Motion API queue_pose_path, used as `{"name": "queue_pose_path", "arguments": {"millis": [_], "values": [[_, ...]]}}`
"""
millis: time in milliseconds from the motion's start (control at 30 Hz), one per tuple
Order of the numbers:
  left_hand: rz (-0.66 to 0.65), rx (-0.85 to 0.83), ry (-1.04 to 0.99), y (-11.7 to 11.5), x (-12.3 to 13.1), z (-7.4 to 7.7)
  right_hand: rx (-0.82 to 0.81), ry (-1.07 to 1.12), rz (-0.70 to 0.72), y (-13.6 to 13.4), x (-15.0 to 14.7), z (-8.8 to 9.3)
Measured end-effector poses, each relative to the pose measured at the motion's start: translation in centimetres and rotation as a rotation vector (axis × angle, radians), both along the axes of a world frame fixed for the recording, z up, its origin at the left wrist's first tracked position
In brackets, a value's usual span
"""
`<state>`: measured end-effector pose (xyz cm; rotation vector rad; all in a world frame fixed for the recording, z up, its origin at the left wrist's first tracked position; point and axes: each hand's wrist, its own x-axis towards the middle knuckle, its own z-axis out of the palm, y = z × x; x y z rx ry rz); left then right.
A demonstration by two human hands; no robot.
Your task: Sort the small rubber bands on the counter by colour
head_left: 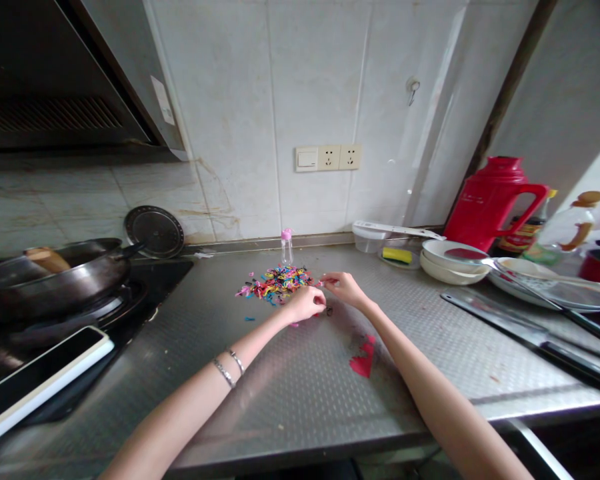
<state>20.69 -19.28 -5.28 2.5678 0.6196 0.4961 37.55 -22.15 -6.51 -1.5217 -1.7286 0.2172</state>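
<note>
On the metal counter lies a loose pile of small colourful bands (275, 284), pink, yellow, blue, red and black, too small to make out singly. My left hand (306, 303) is at the pile's right front edge, thumb and fingers closed together; what they hold, if anything, is hidden. Just right of it, my right hand (346, 289) pinches a small pinkish-red piece at its fingertips. A dark band (329, 311) lies by my left fingertips. Behind the pile stands a small clear bottle (287, 249) with a pink cap. One blue band (250, 319) lies apart at the front left.
A torn red scrap (364, 357) lies beside my right forearm. To the right are a long knife (495, 319), stacked bowls (453, 270), a yellow sponge (397, 256) and a red thermos (490, 203). At left, a pan (55, 283) sits on the stove near a phone (45, 380).
</note>
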Motion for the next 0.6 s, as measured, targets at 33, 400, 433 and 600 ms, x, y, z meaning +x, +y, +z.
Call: {"name": "queue_pose_path", "arguments": {"millis": [33,400,433,600], "values": [[-0.001,-0.006,0.006,-0.1,0.3,-0.1,-0.003,-0.003,-0.009,0.0,0.1,-0.1],[0.14,-0.114,-0.166,5.5,-6.7,0.1,-0.044,-0.086,-0.02,0.3,0.5,-0.8],[0.172,-0.128,-0.175,6.2,-7.9,0.0,-0.057,-0.104,-0.03,0.2,0.3,-0.9],[0.324,-0.2,-0.244,8.2,-12.8,-0.5,-0.137,-0.219,-0.032,-0.3,-1.4,-0.6]]}}
